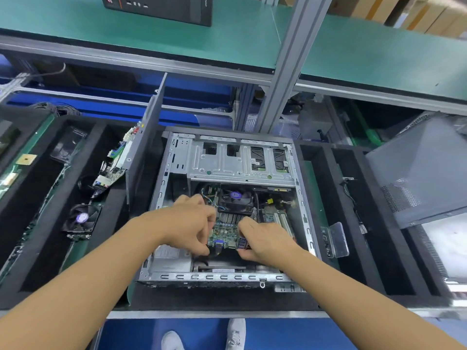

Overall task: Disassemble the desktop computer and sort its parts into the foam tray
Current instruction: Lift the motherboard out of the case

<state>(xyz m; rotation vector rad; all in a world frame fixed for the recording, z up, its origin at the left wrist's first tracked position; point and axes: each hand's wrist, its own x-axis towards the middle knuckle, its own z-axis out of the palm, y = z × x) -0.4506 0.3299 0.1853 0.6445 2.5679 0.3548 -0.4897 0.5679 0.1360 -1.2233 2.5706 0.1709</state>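
**Head view: both hands on the motherboard inside the open case**

The computer case (pixel 214 277) lies open at the centre of the worktop, set in black foam. Inside it, the drive cage (pixel 240 160) spans the 12 o'clock end. The cooler fan (pixel 236 198) sits below that, on the motherboard (pixel 223 231).

At 9 o'clock, the left foam tray (pixel 32 248) holds a loose fan (pixel 82 218) and, farther back, a circuit board (pixel 113 162). A grey side panel (pixel 146 137) stands on edge between that tray and the case. At 3 o'clock, the right foam tray (pixel 376 223) holds a thin cable (pixel 350 190). A clear plastic piece (pixel 337 239) lies just beside the case wall. A perforated grey cover (pixel 424 168) leans at 2 o'clock.

Both forearms reach in from 6 o'clock. The left hand (pixel 187 223) has its fingers curled round the motherboard's near left edge. The right hand (pixel 265 239) pinches the near edge by the blue ports, thumb underneath.
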